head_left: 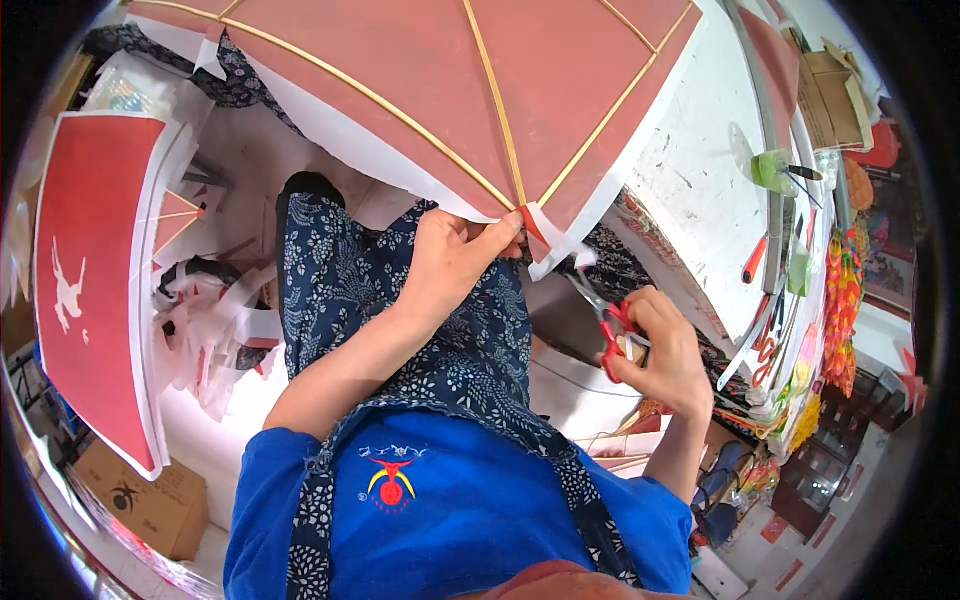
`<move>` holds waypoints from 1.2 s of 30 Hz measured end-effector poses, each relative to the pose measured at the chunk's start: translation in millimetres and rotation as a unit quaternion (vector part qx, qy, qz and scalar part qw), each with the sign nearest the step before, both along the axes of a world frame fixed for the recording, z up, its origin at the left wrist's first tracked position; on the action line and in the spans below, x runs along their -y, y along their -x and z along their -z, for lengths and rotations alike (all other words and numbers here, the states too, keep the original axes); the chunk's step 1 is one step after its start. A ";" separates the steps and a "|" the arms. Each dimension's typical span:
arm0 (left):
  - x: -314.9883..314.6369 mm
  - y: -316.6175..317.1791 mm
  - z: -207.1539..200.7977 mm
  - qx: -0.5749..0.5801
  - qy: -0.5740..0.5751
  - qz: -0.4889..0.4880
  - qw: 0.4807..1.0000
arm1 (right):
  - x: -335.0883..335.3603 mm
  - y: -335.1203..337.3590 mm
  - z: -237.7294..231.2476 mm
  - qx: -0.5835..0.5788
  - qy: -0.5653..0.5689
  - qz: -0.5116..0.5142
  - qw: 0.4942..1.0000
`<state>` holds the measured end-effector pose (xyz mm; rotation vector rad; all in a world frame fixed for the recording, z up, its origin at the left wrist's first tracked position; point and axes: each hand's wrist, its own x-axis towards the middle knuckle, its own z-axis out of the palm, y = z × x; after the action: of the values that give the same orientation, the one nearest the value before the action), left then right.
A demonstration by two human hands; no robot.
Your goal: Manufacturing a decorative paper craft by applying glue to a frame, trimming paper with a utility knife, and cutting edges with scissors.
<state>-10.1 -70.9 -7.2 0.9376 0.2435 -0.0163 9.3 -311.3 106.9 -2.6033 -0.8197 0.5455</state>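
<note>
A large red kite [420, 65] with thin bamboo sticks [490, 95] and a white margin stretches over the upper part of the view. Where the sticks meet at its near corner, my left hand [455, 258] pinches the edge between thumb and fingers. A small white flap [546, 256] with a red patch hangs from that corner. To its right, my right hand [662, 350] grips red-handled scissors [608, 325], fingers in the loops. Their metal blades point up and left toward the flap. A blurred white bit shows at the blade tips.
On my right is a white worktable [690, 185] bearing a red-handled tool [755, 260] and a green container [770, 171]. A red panel with a white figure [90, 240] stands at left, near white scraps [225, 340] and a cardboard box [145, 500].
</note>
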 end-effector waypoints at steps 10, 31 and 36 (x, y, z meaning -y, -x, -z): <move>1.2 0.1 0.7 0.009 -0.024 0.001 1.000 | -40.6 -12.4 2.8 0.095 0.055 -0.041 0.993; -0.3 0.2 2.2 -0.001 -0.010 0.018 1.000 | -44.3 -17.8 -8.8 0.068 0.075 -0.052 0.993; -1.1 0.2 3.3 -0.007 -0.007 0.028 1.000 | -40.8 -16.2 -8.2 0.064 0.068 -0.050 0.994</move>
<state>-10.4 -69.7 -10.5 0.9587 0.2305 -0.0732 25.5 -270.5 115.1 -2.7573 -0.9902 0.4822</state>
